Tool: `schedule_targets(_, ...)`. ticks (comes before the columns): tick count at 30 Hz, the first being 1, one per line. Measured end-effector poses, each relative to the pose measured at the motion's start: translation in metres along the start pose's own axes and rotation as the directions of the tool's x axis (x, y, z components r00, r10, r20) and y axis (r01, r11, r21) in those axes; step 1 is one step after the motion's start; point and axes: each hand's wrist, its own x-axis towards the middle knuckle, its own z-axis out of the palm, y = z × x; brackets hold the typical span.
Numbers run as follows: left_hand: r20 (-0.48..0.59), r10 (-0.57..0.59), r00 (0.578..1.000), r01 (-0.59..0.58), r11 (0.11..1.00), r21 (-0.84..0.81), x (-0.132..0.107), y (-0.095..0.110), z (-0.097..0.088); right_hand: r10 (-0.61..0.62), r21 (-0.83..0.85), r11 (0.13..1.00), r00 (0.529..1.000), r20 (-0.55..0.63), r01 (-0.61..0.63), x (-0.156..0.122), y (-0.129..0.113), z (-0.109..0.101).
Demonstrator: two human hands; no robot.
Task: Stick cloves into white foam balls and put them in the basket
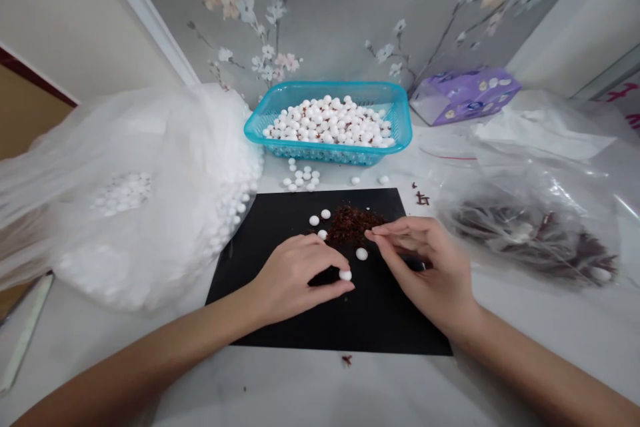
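Between the thumb and fingertips of my left hand is a small white ball, held just above a black mat. My right hand has its thumb and index finger pinched together at the right edge of a pile of reddish-brown bits. Whatever sits in that pinch is too small to name. Another white ball lies on the mat between my hands, and several more, such as one white ball, rest left of the pile.
Behind the mat stands a blue plastic basket full of white balls with brown bits among them. A big translucent bag of white balls is at left. On the right are a clear bag of dark brown pieces and a purple tissue pack.
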Motion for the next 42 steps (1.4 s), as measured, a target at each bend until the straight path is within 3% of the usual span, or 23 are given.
schedule_targets(5, 0.080, 0.001, 0.997, 0.000, 1.000, -0.012, 0.001, -0.002, -0.001, -0.196, -0.127, 0.972, 0.980, 0.032, 0.199, -0.002, 0.002, -0.001)
schedule_targets(10, 0.109, -0.118, 0.987, 0.125, 0.990, -0.068, 0.000, -0.001, -0.001, -0.196, -0.175, 0.961, 0.974, 0.116, 0.214, -0.009, -0.001, 0.002)
schedule_targets(18, 0.096, -0.186, 0.978, 0.195, 0.977, -0.087, 0.001, -0.002, 0.003, -0.250, -0.225, 0.931, 0.950, 0.185, 0.288, -0.014, -0.003, 0.007)
schedule_targets(21, 0.107, -0.210, 0.972, 0.223, 0.966, -0.128, 0.002, -0.002, 0.003, -0.332, -0.261, 0.885, 0.916, 0.223, 0.385, -0.013, -0.002, 0.007)
schedule_targets(27, 0.133, -0.248, 0.960, 0.271, 0.943, -0.194, 0.003, -0.001, 0.002, -0.517, -0.332, 0.730, 0.801, 0.302, 0.597, -0.014, 0.001, 0.008)
schedule_targets(42, 0.147, -0.269, 0.952, 0.297, 0.931, -0.213, 0.003, -0.002, 0.003, -0.366, -0.170, 0.870, 0.836, 0.409, 0.464, -0.014, -0.004, 0.003)
